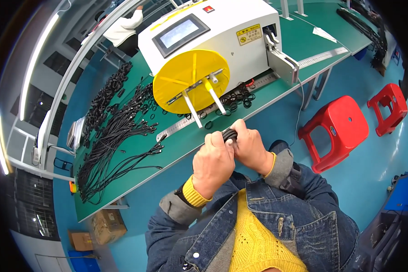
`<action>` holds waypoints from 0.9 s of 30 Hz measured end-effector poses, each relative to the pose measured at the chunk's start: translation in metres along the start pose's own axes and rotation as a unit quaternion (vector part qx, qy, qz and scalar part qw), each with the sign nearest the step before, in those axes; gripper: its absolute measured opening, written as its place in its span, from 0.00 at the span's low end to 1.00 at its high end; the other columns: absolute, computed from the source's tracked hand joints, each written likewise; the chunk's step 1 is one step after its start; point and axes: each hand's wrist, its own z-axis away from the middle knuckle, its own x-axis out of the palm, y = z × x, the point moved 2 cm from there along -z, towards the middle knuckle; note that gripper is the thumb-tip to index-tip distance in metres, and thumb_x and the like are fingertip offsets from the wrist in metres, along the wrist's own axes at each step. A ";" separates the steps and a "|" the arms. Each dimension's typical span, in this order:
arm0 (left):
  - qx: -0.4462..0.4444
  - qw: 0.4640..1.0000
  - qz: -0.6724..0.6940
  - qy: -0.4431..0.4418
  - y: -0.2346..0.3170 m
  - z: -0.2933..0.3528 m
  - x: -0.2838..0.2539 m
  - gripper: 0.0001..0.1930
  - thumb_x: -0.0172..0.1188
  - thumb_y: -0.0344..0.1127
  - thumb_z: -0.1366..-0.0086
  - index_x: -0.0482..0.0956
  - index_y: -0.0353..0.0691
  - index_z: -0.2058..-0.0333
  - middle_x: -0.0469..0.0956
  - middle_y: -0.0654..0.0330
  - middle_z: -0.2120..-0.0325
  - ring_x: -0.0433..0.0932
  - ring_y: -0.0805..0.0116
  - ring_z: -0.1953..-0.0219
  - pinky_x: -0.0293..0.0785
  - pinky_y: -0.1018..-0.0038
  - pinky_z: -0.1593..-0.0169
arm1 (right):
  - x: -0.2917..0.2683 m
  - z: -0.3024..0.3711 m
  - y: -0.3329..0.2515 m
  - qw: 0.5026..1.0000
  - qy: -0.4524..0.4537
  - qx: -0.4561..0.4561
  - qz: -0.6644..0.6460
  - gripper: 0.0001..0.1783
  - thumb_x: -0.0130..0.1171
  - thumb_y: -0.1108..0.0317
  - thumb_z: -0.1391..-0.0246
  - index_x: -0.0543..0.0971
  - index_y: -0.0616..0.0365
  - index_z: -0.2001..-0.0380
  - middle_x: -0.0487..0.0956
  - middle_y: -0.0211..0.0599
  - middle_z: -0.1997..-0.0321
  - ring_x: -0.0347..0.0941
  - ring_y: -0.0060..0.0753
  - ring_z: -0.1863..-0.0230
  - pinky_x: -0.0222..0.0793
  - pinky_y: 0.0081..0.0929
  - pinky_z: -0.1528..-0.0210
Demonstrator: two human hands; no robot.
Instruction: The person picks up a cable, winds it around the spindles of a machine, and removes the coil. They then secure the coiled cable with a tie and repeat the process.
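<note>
My left hand and my right hand meet just off the front edge of the green table, fingers curled. Between them is a small coil of black cable, gripped from both sides; the fingers cover much of it. Beyond my hands stands a white winding machine with a screen. On its front is a round yellow disc with two pale rods sticking out toward me. Small black rings lie scattered beneath the disc.
Long black cables spread over the table's left, beside a heap of black coils. A metal ruler strip runs along the tabletop. Red stools stand at right, cardboard boxes below left. Another person is at far left.
</note>
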 end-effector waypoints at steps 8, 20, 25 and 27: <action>0.253 0.965 0.064 0.005 -0.052 0.028 0.041 0.17 0.54 0.38 0.42 0.64 0.32 0.61 0.71 0.47 0.68 0.75 0.53 0.71 0.72 0.68 0.74 | 0.007 0.029 0.027 0.990 -0.135 -0.027 0.026 0.12 0.53 0.69 0.54 0.62 0.62 0.70 0.73 0.51 0.83 0.72 0.55 0.79 0.67 0.44 0.78; -0.330 0.628 0.570 -0.415 -0.055 0.036 0.060 0.11 0.57 0.39 0.44 0.73 0.37 0.71 0.74 0.59 0.77 0.72 0.76 0.80 0.67 0.85 0.80 | 0.019 0.031 0.029 0.958 -0.270 -0.033 0.091 0.09 0.51 0.70 0.56 0.66 0.63 0.73 0.73 0.51 0.83 0.72 0.55 0.79 0.68 0.43 0.77; -0.299 0.627 0.440 -0.569 -0.075 0.050 0.088 0.09 0.57 0.35 0.44 0.73 0.35 0.71 0.72 0.62 0.84 0.73 0.74 0.82 0.69 0.81 0.79 | 0.025 0.042 0.024 0.886 -0.407 -0.098 0.197 0.08 0.56 0.74 0.60 0.67 0.61 0.77 0.74 0.50 0.80 0.73 0.51 0.79 0.68 0.37 0.79; -0.192 0.675 0.437 -0.562 -0.074 0.054 0.095 0.09 0.57 0.36 0.44 0.73 0.35 0.72 0.73 0.60 0.84 0.73 0.73 0.82 0.69 0.80 0.80 | 0.029 0.044 0.031 0.920 -0.374 -0.067 0.102 0.07 0.55 0.75 0.60 0.68 0.62 0.76 0.75 0.50 0.79 0.74 0.50 0.78 0.68 0.35 0.79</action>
